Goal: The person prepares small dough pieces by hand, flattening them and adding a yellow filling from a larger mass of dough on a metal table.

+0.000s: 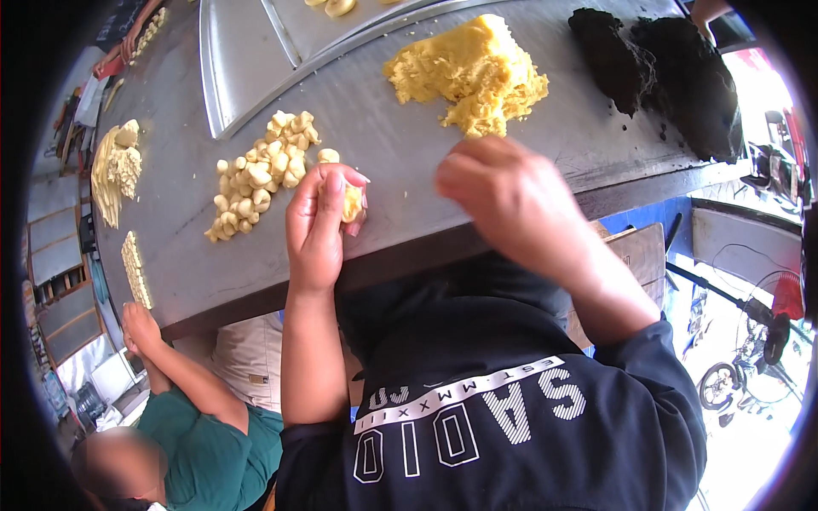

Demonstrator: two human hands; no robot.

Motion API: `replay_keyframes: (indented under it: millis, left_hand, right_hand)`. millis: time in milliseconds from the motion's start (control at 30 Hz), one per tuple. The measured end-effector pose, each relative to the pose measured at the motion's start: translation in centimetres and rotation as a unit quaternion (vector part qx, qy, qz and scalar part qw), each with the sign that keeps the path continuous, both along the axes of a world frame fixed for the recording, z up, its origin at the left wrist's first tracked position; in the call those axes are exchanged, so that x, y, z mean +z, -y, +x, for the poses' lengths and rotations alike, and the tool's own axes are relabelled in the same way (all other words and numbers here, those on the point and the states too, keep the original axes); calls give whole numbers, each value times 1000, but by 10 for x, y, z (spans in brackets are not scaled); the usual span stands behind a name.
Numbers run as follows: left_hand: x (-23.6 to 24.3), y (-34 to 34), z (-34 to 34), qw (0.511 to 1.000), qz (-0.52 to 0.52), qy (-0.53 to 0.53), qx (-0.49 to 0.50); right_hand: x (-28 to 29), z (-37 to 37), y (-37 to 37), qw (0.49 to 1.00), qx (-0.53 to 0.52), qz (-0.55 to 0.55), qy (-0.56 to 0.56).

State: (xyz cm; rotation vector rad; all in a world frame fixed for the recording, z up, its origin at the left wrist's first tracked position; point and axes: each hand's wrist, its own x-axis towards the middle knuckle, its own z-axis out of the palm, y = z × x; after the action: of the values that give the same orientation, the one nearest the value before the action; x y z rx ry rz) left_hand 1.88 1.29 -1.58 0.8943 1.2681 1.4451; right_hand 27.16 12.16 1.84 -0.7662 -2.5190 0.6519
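A grey metal worktop [409, 162] carries a big lump of yellow dough [469, 72] near its far edge, two dark black dough masses [673, 72] at the right corner, a heap of small pale shaped dough pieces [260, 175] mid-left, and a steel tray [247, 60] behind.

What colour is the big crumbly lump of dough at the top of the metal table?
The big crumbly dough lump is yellow, seen in the head view.

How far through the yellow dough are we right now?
Done: a pile of small shaped pieces lies on the metal table. In hand: the left hand pinches one dough piece; the right hand is beside it. Left: a big yellow dough lump.
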Motion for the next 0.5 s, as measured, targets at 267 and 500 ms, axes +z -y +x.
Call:
replay_keyframes:
  millis: [267,500]
  left_hand:
    - [5,4,5,982,-10,-180,-61]
    - [10,-8,17,901,96,-418,-60]
  right_hand:
    - [0,-22,-2,994,-43,-23,-93]
    - [3,-28,13,989,48,-97,-96]
